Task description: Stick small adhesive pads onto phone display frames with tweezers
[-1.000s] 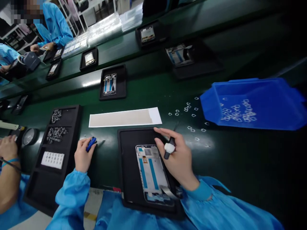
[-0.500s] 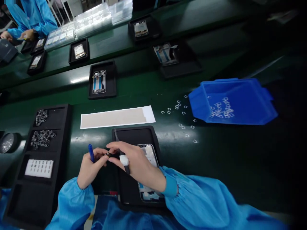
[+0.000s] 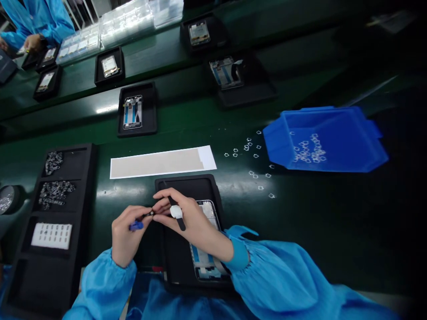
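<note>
Left hand (image 3: pixel 124 238), closed on a blue tool (image 3: pixel 136 226), meets right hand (image 3: pixel 191 222), closed on a black stylus (image 3: pixel 176 212); the tiny pinched part (image 3: pixel 151 214) is indistinct.

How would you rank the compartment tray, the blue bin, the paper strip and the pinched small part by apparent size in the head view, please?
1. compartment tray (nearest the camera)
2. blue bin
3. paper strip
4. small part, between left hand and right hand

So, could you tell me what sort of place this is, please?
Most likely a phone assembly line: phone frames sit in black trays along a green belt, a compartment tray holds small metal parts, and workers wear blue smocks.
</note>
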A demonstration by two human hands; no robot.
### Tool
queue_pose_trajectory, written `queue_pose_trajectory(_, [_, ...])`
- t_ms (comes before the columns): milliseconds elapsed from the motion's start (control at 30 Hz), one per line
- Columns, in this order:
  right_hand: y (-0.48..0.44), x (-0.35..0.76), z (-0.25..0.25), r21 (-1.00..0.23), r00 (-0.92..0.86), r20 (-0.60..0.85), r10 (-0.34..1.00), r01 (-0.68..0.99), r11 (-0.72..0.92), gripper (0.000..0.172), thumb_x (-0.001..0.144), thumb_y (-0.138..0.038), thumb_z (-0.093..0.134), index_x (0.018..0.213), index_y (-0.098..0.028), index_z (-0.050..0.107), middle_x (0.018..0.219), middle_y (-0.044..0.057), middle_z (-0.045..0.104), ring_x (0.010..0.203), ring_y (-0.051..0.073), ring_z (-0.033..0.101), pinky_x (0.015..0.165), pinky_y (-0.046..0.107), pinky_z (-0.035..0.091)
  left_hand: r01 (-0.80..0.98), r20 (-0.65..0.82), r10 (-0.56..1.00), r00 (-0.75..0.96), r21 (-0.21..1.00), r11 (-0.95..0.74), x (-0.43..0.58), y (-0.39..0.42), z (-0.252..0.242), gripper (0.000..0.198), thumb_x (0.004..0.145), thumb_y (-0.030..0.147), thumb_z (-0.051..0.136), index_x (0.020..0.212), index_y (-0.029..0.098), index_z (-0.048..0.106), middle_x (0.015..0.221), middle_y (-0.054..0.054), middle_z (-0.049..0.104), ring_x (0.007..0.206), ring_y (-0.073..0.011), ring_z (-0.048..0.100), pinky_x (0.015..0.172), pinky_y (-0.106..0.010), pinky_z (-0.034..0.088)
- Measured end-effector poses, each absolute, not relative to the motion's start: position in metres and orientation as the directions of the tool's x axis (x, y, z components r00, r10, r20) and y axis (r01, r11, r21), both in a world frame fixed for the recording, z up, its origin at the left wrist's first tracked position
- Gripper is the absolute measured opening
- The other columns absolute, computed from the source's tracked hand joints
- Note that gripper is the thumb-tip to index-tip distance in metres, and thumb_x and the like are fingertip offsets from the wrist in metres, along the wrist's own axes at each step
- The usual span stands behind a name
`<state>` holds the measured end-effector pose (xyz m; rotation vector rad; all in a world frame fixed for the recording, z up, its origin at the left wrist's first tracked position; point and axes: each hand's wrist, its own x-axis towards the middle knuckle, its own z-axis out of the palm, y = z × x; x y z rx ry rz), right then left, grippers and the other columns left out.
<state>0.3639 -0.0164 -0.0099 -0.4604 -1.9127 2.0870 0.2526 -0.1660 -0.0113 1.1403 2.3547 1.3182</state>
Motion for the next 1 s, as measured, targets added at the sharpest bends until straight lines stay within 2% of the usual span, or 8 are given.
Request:
queue_pose_trajectory(333, [-0.014, 0.364, -0.016, -0.989, -0.912, -0.091, 0.400, 0.036, -0.142, 0.028, 0.086, -0.024, 0.067, 0.112, -0.024, 0.055, 0.088, 0.000, 0.067, 0.081, 0.016, 0.068, 0.079, 0.032, 0.057, 0.748, 0.341, 0.765, -0.547, 0.609, 0.263, 0.253, -0.164, -0.016, 0.012, 0.088, 0.021, 0.067, 0.098, 0.024, 0.071, 0.091, -0.003, 0.074, 0.073, -0.0141, 0.069, 0.067, -0.024, 0.056])
queue_pose_trajectory(500, [-0.006, 0.367, -0.009, -0.976, -0.898, -0.137, 0.419, 0.052, -0.209, 0.030, 0.084, -0.024, 0.066, 0.112, -0.022, 0.055, 0.085, -0.001, 0.063, 0.079, 0.015, 0.065, 0.079, 0.031, 0.055, 0.749, 0.279, 0.732, -0.621, 0.485, 0.451, 0.228, -0.173, -0.025, 0.013, 0.091, 0.027, 0.061, 0.099, 0.024, 0.071, 0.095, -0.004, 0.073, 0.086, -0.0179, 0.070, 0.079, -0.027, 0.055])
queue_pose_trajectory(633, [-0.002, 0.370, -0.008, -0.977, -0.880, -0.133, 0.455, 0.039, -0.209, 0.032, 0.084, -0.023, 0.066, 0.113, -0.023, 0.054, 0.086, -0.001, 0.062, 0.077, 0.014, 0.063, 0.078, 0.030, 0.055, 0.742, 0.215, 0.724, -0.655, 0.367, 0.562, 0.209, -0.182, -0.030, 0.025, 0.089, 0.037, 0.064, 0.109, 0.024, 0.071, 0.109, -0.007, 0.069, 0.086, -0.0200, 0.068, 0.075, -0.030, 0.055])
queue_pose_trajectory(700, [-0.002, 0.371, -0.010, -0.980, -0.876, -0.120, 0.467, 0.028, -0.199, 0.033, 0.083, -0.022, 0.065, 0.114, -0.023, 0.054, 0.086, -0.001, 0.062, 0.076, 0.013, 0.063, 0.077, 0.030, 0.055, 0.742, 0.296, 0.691, -0.659, 0.404, 0.535, 0.210, -0.182, -0.025, 0.028, 0.088, 0.040, 0.065, 0.109, 0.023, 0.072, 0.112, -0.008, 0.066, 0.080, -0.0183, 0.066, 0.072, -0.031, 0.055])
queue_pose_trajectory(767, [-0.003, 0.372, -0.012, -0.983, -0.874, -0.103, 0.474, 0.018, -0.181, 0.034, 0.083, -0.021, 0.065, 0.115, -0.023, 0.053, 0.086, -0.001, 0.062, 0.075, 0.013, 0.063, 0.075, 0.029, 0.054, 0.736, 0.454, 0.590, -0.668, 0.517, 0.436, 0.219, -0.179, -0.017, 0.027, 0.093, 0.041, 0.057, 0.094, 0.021, 0.074, 0.104, -0.007, 0.065, 0.076, -0.0160, 0.064, 0.069, -0.030, 0.054])
queue_pose_trajectory(867, [-0.006, 0.372, -0.014, -0.996, -0.862, -0.046, 0.505, 0.001, -0.090, 0.037, 0.083, -0.017, 0.064, 0.118, -0.024, 0.054, 0.085, -0.001, 0.063, 0.075, 0.013, 0.063, 0.075, 0.029, 0.054, 0.726, 0.632, 0.380, -0.675, 0.662, 0.187, 0.242, -0.169, -0.006, 0.060, 0.102, 0.049, 0.031, 0.063, 0.019, 0.065, 0.076, -0.004, 0.060, 0.065, -0.0135, 0.059, 0.056, -0.027, 0.048])
queue_pose_trajectory(933, [-0.010, 0.373, -0.014, -1.000, -0.845, 0.012, 0.534, -0.010, 0.007, 0.038, 0.083, -0.014, 0.062, 0.118, -0.024, 0.054, 0.085, -0.001, 0.064, 0.076, 0.014, 0.064, 0.075, 0.028, 0.053, 0.729, 0.684, 0.315, -0.658, 0.683, 0.041, 0.258, -0.160, -0.003, 0.067, 0.101, 0.054, 0.024, 0.055, 0.019, 0.057, 0.061, -0.001, 0.054, 0.054, -0.0119, 0.052, 0.048, -0.026, 0.043])
queue_pose_trajectory(1000, [-0.014, 0.374, -0.013, -0.996, -0.831, 0.074, 0.551, -0.030, 0.088, 0.038, 0.083, -0.012, 0.060, 0.119, -0.024, 0.054, 0.084, -0.001, 0.064, 0.076, 0.014, 0.064, 0.074, 0.027, 0.053, 0.748, 0.716, 0.324, -0.618, 0.662, -0.039, 0.270, -0.152, -0.004, 0.063, 0.100, 0.054, 0.031, 0.055, 0.019, 0.055, 0.057, 0.000, 0.053, 0.050, -0.0110, 0.051, 0.045, -0.025, 0.041])
